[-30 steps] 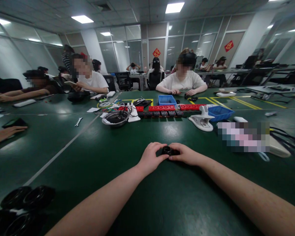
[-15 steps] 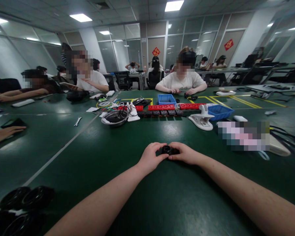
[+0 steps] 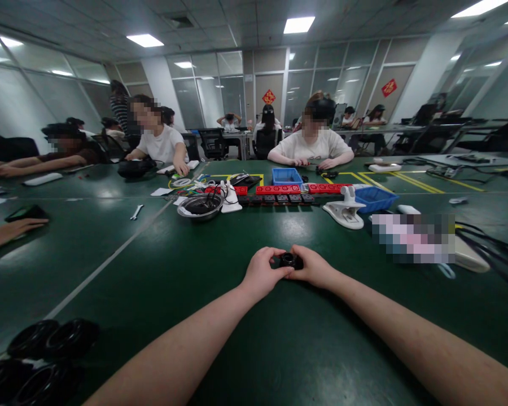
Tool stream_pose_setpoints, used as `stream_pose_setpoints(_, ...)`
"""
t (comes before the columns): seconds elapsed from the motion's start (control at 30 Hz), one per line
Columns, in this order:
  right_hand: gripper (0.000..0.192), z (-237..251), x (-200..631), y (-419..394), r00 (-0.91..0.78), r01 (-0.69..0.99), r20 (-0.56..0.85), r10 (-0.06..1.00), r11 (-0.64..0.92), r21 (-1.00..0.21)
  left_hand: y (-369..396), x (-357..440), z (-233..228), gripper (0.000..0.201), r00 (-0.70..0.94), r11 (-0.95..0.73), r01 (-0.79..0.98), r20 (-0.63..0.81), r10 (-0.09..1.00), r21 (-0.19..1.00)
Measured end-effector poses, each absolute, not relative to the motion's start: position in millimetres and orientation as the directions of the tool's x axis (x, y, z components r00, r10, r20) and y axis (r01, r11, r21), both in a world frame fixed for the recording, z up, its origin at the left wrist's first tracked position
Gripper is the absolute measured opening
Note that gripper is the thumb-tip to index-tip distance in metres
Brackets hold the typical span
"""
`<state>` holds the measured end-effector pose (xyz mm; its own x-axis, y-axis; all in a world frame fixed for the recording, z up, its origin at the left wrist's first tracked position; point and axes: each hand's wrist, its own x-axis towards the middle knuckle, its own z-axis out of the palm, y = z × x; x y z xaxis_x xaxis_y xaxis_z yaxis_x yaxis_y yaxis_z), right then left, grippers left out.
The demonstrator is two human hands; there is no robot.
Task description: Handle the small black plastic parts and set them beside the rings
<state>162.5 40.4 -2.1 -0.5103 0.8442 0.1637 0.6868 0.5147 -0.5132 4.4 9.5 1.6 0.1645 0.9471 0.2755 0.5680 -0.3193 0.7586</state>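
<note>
Between my two hands, near the middle of the green table, is a small glossy black part with a round ring-shaped opening [image 3: 287, 259]. My left hand [image 3: 263, 273] grips its left side, thumb in front and fingers behind. From the right, my right hand [image 3: 312, 264] is closed around the other side, its fingers hiding some of it. The part's exact kind is too small to tell. At the lower left lie several larger black rounded rings [image 3: 33, 338], partly cut off by the frame.
Ahead are red power strips [image 3: 278, 190], a metal bowl [image 3: 200, 207], a white clamp stand [image 3: 346, 208] and blue trays [image 3: 375, 198]. A wrench [image 3: 137, 212] lies left. Cables and a blurred pouch [image 3: 410, 237] are right. Co-workers sit across and left.
My right hand has drawn in closer around the black part, while my left hand keeps its grip. Across the table, a co-worker at the left has lowered a hand to the tabletop.
</note>
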Motion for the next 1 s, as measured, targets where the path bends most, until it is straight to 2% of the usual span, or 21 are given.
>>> stream_pose_setpoints(0.1,0.025,-4,154,35,-0.447,0.776,0.243,0.861,0.509,-0.374,8,7,0,0.033,0.1,-0.296,0.593,0.296,0.95,0.749)
stream_pose_setpoints(0.17,0.025,-4,153,33,-0.467,0.767,0.27,0.842,0.538,-0.35,7,7,-1,0.031,0.111,-0.314,0.584,0.31,0.944,0.748)
stream_pose_setpoints(0.3,0.038,4,162,36,-0.614,0.609,0.229,0.755,0.639,-0.47,6,3,2,0.03,0.221,-0.388,0.525,0.318,0.922,0.758)
stream_pose_setpoints(0.4,0.032,12,173,41,-0.737,0.491,0.141,0.661,0.666,-0.561,7,-1,4,0.032,0.29,-0.412,0.485,0.303,0.908,0.771)
stream_pose_setpoints(0.5,0.026,16,178,45,-0.784,0.437,0.098,0.613,0.657,-0.615,8,-2,5,0.033,0.314,-0.409,0.468,0.285,0.905,0.783)
stream_pose_setpoints(1.0,0.022,11,176,49,-0.751,0.455,0.094,0.653,0.616,-0.644,8,0,6,0.034,0.303,-0.358,0.452,0.237,0.923,0.817)
